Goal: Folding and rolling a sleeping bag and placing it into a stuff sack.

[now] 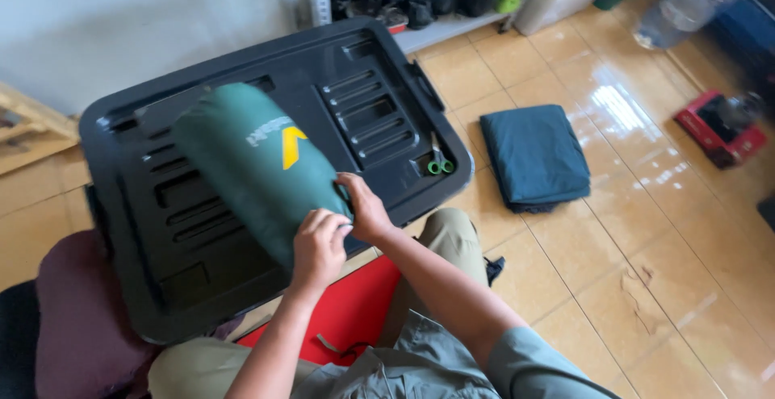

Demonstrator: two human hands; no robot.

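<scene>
A green roll [254,165], a stuffed cylindrical sack with a yellow mark on its side, lies tilted across a black lid [379,116] of a large bin, its far end toward the wall and its near end at the lid's front edge. Both hands meet at that near end. The left hand [319,246] is curled into a narrow grip on the roll's end, fingers folded over the fabric. The right hand [365,207] lies just beside it, fingers pressed against the end of the roll, thumb toward the left hand; whether it pinches a cord cannot be told. A small green-handled tool [438,161] rests in a recess at the lid's right corner, well apart from the hands. On the tiled floor [646,229] to the right lies a folded dark teal cloth [537,157]. A red case [721,129] sits farther right. A red sheet [355,306] shows under the forearms, and a maroon cushion [77,310] lies at the left
</scene>
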